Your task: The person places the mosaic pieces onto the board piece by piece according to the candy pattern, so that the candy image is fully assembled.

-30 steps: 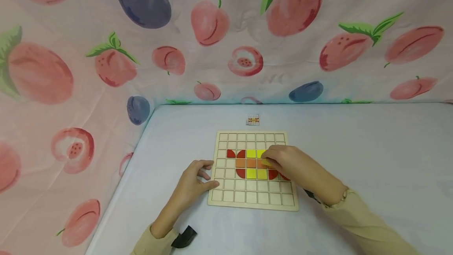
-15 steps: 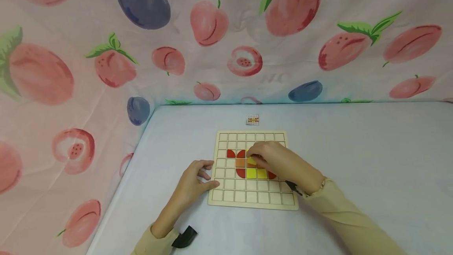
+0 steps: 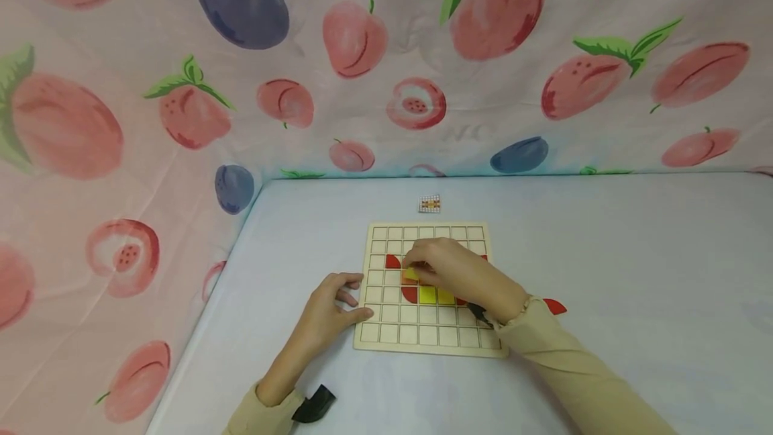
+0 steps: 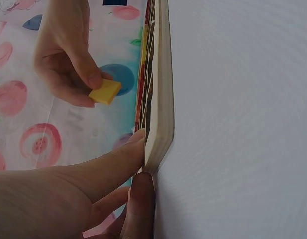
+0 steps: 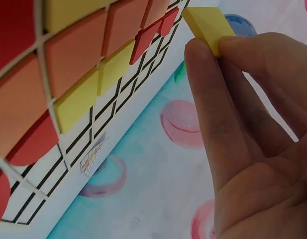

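Observation:
A pale wooden grid board [image 3: 392, 334] lies on the table, with red, orange and yellow tiles set in its middle rows. My left hand [image 3: 329, 314] rests at the board's left side, its thumb and fingertips touching the edge. Over the left part of the pattern, my right hand [image 3: 461, 274] pinches a yellow square tile [image 5: 210, 27] between thumb and fingers. In the left wrist view that yellow tile [image 4: 106, 91] is held up off the board. A red tile [image 3: 392, 262] sits at the pattern's upper left. My right hand and forearm hide much of the pattern.
Behind the board lies a small card [image 3: 429, 204] printed with a gridded pattern. A loose red rounded piece [image 3: 554, 305] lies on the table right of the board, beside my right sleeve [image 3: 543, 327]. A fruit-print cloth [image 3: 471, 113] hangs along the back and left.
My right hand has moved left across the board with the yellow tile, and the loose red piece has come into view beside the sleeve. The left hand has stayed at the board's edge.

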`<state>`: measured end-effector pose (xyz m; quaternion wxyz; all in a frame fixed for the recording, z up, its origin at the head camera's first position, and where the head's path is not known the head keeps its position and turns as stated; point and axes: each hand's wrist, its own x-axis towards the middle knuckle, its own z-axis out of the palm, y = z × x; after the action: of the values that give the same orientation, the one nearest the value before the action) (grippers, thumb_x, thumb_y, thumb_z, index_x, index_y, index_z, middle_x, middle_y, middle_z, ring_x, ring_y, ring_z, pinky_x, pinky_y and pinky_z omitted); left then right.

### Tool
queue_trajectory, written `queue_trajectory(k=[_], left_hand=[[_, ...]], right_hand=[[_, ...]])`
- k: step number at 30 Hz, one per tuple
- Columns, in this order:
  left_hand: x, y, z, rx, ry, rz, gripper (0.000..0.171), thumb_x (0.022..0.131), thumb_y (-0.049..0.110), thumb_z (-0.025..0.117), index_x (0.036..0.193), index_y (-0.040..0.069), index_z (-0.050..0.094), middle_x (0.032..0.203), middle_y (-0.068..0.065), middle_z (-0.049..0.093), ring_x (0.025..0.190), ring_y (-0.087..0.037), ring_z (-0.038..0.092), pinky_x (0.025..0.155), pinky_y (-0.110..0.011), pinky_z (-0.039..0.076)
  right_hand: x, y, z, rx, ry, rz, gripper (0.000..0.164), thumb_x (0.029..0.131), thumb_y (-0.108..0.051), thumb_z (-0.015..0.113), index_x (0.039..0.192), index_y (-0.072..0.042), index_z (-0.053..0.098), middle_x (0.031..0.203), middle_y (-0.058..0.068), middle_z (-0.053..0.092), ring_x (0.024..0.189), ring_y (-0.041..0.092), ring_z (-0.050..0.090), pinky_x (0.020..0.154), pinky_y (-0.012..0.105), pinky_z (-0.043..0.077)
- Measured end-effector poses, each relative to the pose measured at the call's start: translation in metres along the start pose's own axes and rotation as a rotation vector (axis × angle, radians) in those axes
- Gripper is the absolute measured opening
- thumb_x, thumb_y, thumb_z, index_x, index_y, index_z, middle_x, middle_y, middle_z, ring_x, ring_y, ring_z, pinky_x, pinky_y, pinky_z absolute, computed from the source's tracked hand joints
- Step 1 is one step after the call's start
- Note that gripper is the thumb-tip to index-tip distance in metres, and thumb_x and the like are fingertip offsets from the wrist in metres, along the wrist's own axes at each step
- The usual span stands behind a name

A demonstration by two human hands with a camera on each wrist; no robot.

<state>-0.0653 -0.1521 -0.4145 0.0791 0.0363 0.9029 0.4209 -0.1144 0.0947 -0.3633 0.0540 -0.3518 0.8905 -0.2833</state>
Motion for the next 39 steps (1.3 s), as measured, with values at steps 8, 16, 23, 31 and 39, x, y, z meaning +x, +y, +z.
queue_trajectory(k=[8, 16, 23, 31, 39], left_hand=[[0.000, -0.001, -0.001, 0.003, -0.003, 0.004, 0.058, 0.078, 0.011, 0.085, 0.131, 0.009, 0.061, 0.114, -0.002, 0.059, 0.090, -0.013, 0.058, 0.072, -0.024, 0.050], [0.000, 0.000, -0.002, 0.004, -0.003, 0.017, 0.059, 0.078, 0.010, 0.085, 0.131, 0.007, 0.061, 0.114, -0.003, 0.059, 0.090, -0.013, 0.058, 0.073, -0.024, 0.051], [0.000, -0.001, -0.001, -0.003, -0.003, 0.014, 0.058, 0.078, 0.011, 0.085, 0.131, 0.008, 0.061, 0.114, -0.003, 0.060, 0.090, -0.013, 0.058, 0.073, -0.024, 0.051], [-0.001, -0.002, -0.001, -0.021, -0.001, 0.031, 0.057, 0.077, 0.012, 0.086, 0.129, 0.008, 0.062, 0.114, -0.005, 0.060, 0.089, -0.014, 0.059, 0.072, -0.024, 0.050], [-0.001, -0.002, -0.003, -0.016, -0.003, 0.029, 0.058, 0.078, 0.012, 0.085, 0.130, 0.007, 0.061, 0.115, -0.005, 0.060, 0.090, -0.014, 0.059, 0.073, -0.023, 0.051]], right_hand=[[0.008, -0.002, 0.005, 0.000, -0.015, -0.006, 0.017, 0.094, -0.005, 0.067, 0.108, -0.009, 0.076, 0.103, 0.001, 0.070, 0.091, 0.013, 0.064, 0.087, 0.031, 0.055], [0.016, 0.000, 0.011, 0.003, -0.018, 0.008, 0.016, 0.095, -0.006, 0.066, 0.108, -0.009, 0.074, 0.107, 0.001, 0.071, 0.095, 0.014, 0.064, 0.089, 0.032, 0.053], [0.024, 0.001, 0.018, 0.023, -0.032, 0.021, 0.016, 0.096, -0.004, 0.063, 0.107, -0.007, 0.073, 0.105, 0.001, 0.071, 0.088, 0.012, 0.061, 0.084, 0.029, 0.053], [0.031, 0.002, 0.024, 0.036, -0.052, 0.025, 0.015, 0.095, -0.003, 0.065, 0.106, -0.007, 0.075, 0.102, 0.002, 0.073, 0.084, 0.012, 0.061, 0.083, 0.028, 0.054], [0.035, 0.000, 0.027, 0.001, -0.055, -0.019, 0.014, 0.093, 0.000, 0.065, 0.098, -0.007, 0.076, 0.094, 0.003, 0.073, 0.082, 0.013, 0.062, 0.080, 0.029, 0.054]])
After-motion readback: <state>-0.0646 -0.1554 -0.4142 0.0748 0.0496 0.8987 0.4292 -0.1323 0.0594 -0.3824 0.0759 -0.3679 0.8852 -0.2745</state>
